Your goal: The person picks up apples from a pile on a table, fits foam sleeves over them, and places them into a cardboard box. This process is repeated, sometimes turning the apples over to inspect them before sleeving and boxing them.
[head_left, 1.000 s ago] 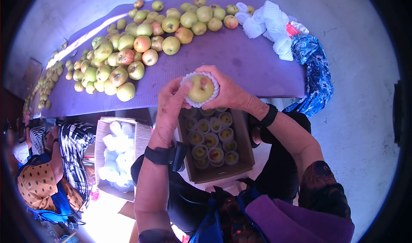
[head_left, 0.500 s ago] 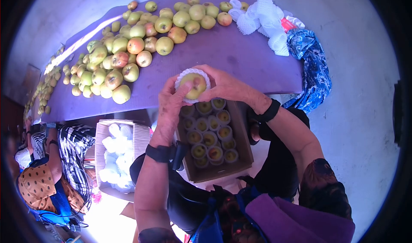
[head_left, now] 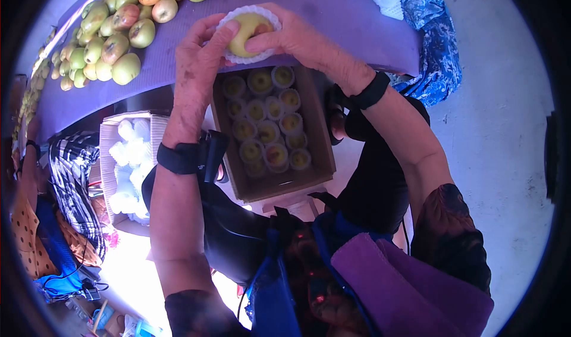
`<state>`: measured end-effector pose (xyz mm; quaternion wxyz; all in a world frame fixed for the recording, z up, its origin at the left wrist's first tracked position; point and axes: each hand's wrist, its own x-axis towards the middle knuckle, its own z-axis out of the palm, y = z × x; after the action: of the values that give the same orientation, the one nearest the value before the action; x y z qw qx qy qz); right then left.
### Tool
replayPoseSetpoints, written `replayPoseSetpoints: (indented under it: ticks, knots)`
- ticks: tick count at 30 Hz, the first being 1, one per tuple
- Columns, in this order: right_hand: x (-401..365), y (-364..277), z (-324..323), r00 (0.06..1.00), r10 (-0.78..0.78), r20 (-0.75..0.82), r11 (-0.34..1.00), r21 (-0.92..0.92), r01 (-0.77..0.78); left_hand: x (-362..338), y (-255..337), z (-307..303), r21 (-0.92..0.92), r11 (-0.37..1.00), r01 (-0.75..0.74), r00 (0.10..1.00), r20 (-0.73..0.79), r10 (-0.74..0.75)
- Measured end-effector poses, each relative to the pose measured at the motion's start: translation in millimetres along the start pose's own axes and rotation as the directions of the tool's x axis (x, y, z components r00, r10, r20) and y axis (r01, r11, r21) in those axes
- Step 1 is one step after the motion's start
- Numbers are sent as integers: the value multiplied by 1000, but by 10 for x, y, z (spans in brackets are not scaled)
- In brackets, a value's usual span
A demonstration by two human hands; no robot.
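Note:
Between my two hands is a yellow-green apple (head_left: 242,35) with a reddish patch, wrapped around its sides by a white foam net sleeve (head_left: 269,14). My left hand (head_left: 205,46) grips it from the left, thumb on the apple's face. From the right, my right hand (head_left: 291,38) closes on it, thumb across the apple's lower front. Both hands are above the table's near edge. Just below them stands an open cardboard box (head_left: 250,191) holding several apples (head_left: 269,133) in white foam sleeves, set in rows.
A heap of loose apples (head_left: 116,45) covers the left of the purple-covered table (head_left: 333,22). Foam sleeves (head_left: 132,149) fill a carton (head_left: 110,135) on the left. Blue patterned cloth (head_left: 437,45) hangs at the right corner. Another person's arm (head_left: 28,176) shows far left.
My view has tilted downward and shifted right, so more of the box shows. The sleeved apple stays in both hands; my right thumb now lies across its front.

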<state>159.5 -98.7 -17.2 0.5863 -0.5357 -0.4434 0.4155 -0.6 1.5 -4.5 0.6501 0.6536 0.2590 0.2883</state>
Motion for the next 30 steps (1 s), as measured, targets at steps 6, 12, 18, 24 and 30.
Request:
replayPoseSetpoints:
  ticks: [6,12,18,24,30]
  knots:
    - [5,25,9,998,55,-27,998,-28,-56,7,-38,23,3,999,-52,995,-90,52]
    - [18,12,12,997,79,-23,997,-16,-79,35,-94,-22,75,997,-16,999,-51,20]
    - [-13,45,24,997,74,-28,997,18,-73,34,-117,-54,135,990,-46,999,-15,48]
    - [-282,-225,13,968,251,-33,955,-155,-253,13,-71,-236,135,989,-66,991,-106,81]
    - [-467,-744,6,922,348,170,554,-831,-55,-95,75,-441,133,981,-142,984,-85,154]
